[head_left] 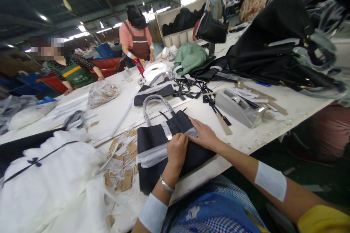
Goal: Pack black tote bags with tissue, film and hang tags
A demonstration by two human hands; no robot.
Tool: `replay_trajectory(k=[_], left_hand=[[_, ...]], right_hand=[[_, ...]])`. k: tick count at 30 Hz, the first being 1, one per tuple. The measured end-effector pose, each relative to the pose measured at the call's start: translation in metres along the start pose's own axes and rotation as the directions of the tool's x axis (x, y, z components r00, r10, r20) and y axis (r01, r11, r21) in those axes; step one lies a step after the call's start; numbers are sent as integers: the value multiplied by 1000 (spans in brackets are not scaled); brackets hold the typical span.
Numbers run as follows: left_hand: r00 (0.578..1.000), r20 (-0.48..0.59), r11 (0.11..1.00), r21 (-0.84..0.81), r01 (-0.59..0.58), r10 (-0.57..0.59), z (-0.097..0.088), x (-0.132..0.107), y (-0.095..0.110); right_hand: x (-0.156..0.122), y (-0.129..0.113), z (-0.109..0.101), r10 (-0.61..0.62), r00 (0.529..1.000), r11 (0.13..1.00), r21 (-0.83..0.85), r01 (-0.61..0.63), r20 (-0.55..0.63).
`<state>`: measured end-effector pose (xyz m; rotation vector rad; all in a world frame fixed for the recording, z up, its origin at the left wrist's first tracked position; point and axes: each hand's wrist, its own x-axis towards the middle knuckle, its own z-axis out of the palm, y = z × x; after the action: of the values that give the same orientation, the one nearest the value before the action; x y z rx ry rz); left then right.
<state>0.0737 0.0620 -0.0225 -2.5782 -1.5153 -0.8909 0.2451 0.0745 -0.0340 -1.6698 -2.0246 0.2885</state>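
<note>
A black handbag (153, 140) lies on the white worktable in front of me, its handles (157, 99) wrapped in clear plastic and pointing away. Pale film (153, 156) runs across its front. My left hand (178, 150) is closed at the middle of the bag, beside its closure strap (174, 125); what the fingers pinch is hidden. To the right, my right hand (203, 134) rests on the bag's top edge with fingers stretched out over the film. A small metal piece (170, 137) shows by the left fingers.
Right of the bag stands a grey tape dispenser (236, 105), with black straps (191, 87) behind it. Brown tags (124, 174) and white wrapping (54, 174) lie to the left. Black bags (268, 51) are heaped at right. Two people stand across the table (128, 116).
</note>
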Motion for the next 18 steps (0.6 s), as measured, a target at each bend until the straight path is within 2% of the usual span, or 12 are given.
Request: replay_trajectory(k=[6, 11, 16, 18], left_hand=[[995, 14, 993, -64, 96, -96, 6, -2, 1], [988, 40, 975, -163, 153, -149, 7, -4, 12], [959, 98, 908, -309, 283, -265, 1, -5, 19], [952, 119, 891, -337, 305, -281, 0, -6, 18]], right_hand=[[0, 5, 3, -47, 998, 998, 50, 49, -33], [0, 9, 5, -52, 998, 992, 116, 56, -40], [0, 11, -1, -65, 997, 957, 280, 75, -44], [1, 10, -3, -28, 999, 946, 321, 41, -45]])
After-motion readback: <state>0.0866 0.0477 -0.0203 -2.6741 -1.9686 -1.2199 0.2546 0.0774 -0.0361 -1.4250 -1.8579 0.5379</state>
